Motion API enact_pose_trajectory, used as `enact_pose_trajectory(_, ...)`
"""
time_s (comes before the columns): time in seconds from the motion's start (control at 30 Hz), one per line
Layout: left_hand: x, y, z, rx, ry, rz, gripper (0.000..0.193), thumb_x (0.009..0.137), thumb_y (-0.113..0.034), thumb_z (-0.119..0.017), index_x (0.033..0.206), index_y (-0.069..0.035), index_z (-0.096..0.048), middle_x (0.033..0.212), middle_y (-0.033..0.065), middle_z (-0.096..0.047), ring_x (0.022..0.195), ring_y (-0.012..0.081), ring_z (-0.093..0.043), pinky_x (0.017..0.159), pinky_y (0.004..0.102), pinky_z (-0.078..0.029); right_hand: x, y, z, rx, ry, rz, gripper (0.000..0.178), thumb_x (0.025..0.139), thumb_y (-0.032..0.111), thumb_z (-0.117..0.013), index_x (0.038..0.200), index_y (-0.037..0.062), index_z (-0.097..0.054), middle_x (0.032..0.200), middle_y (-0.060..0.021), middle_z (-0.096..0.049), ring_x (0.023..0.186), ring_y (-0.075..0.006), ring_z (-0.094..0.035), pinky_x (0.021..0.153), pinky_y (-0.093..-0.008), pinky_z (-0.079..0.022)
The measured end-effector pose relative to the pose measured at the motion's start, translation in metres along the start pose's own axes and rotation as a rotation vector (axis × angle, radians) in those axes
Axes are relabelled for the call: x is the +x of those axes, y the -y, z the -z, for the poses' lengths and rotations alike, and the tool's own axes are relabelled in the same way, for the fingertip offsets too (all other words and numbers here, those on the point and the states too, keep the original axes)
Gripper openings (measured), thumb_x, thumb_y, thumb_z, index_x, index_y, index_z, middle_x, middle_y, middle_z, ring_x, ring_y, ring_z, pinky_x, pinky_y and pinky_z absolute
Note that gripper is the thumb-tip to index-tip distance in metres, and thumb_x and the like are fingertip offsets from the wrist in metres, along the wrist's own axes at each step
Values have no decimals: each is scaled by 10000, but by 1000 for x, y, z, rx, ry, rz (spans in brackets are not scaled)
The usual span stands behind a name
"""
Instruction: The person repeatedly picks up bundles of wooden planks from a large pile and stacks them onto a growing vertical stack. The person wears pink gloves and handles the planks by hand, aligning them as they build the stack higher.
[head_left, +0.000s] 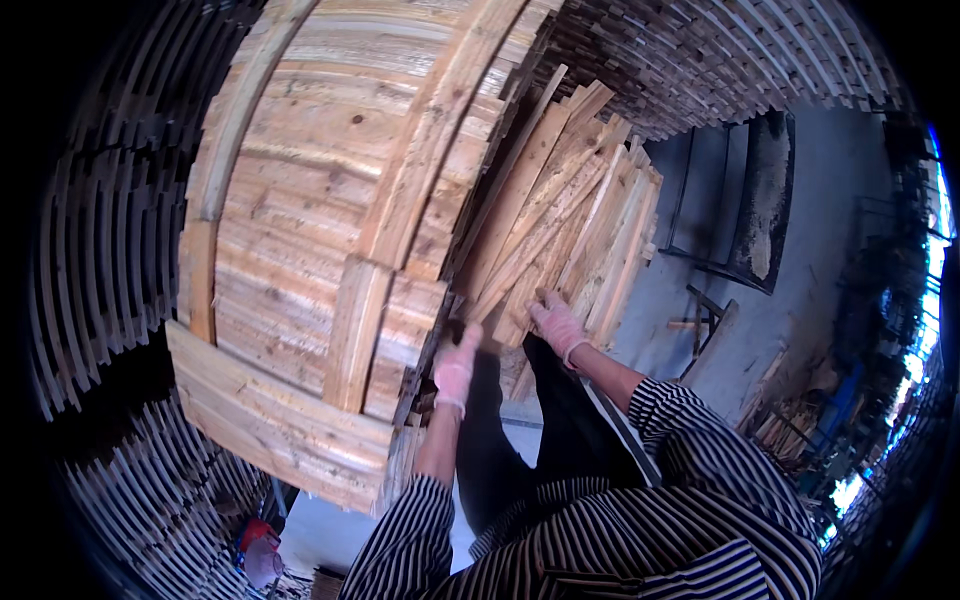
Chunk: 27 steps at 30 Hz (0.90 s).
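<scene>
My left hand point(457, 369), in a pale pink glove, is held between the tall board stack and the loose pile. Its fingers reach up by the near end of a loose board; contact with it cannot be made out. Also gloved, my right hand point(558, 325) has its bent fingers on the near end of a wooden board point(513, 322) at the front of the pile. The pile of loose wooden boards point(560, 215) leans unevenly, some boards lying crosswise. To the left stands a tall stack of flat boards point(300, 220) with lengthwise strips point(425, 130) on top.
Stacked dark slats point(115, 240) rise along the left, with more slats point(720, 50) at the far back. A dark metal frame point(745, 200) lies on the grey floor point(840, 190) to the right. A small wooden stand point(705, 325) is nearer. Red and pink items point(262, 555) sit lower left.
</scene>
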<state>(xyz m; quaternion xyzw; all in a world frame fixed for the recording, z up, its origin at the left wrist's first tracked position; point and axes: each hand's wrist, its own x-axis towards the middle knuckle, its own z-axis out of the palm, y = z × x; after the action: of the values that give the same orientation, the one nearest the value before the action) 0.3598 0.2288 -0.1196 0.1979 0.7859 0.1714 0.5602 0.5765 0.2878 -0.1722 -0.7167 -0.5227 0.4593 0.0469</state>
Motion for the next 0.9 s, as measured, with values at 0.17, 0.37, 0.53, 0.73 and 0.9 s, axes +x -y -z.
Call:
enact_pose_trajectory(0.17,118,-11,-32,-252,-24,-21,858,838,-691,-708,1361,-15,-634,1337,121,-655,1186,245,-613,1002,368,-468,81,3,-14,471,-34,-288,728,960,517,-582,1486,28,-460,1420,-300,-561,1339,-448,-523,1110,-433,-412)
enact_pose_trajectory(0.37,137,5,-35,-458,180,90,695,883,-547,-763,1356,-54,-632,1234,50,-678,1127,161,-620,991,328,-482,98,29,9,631,-108,-332,885,928,547,-656,1522,-50,-384,1494,-281,-507,1383,-403,-497,1155,-404,-374)
enact_pose_trajectory(0.53,65,-41,-32,-881,348,450,626,852,-525,-808,1275,-88,-664,1165,86,-728,966,207,-721,893,393,-597,104,7,63,892,144,-178,958,869,633,-722,1497,-35,-444,1421,-210,-570,1342,-309,-525,1131,-356,-410)
enact_pose_trajectory(0.73,26,-76,-74,-1024,511,424,502,939,-365,-759,1321,-80,-601,1224,122,-702,1067,278,-710,990,464,-574,136,29,78,1662,149,-357,721,896,527,-743,1408,51,-565,1289,-141,-664,1173,-276,-644,1034,-410,-518)
enact_pose_trajectory(0.9,-39,-70,-72,-801,489,410,521,941,-313,-765,1358,-84,-555,1223,97,-686,1037,235,-718,882,402,-625,77,39,110,1647,372,-448,641,936,465,-695,1399,40,-571,1268,-177,-689,1094,-317,-697,999,-466,-555)
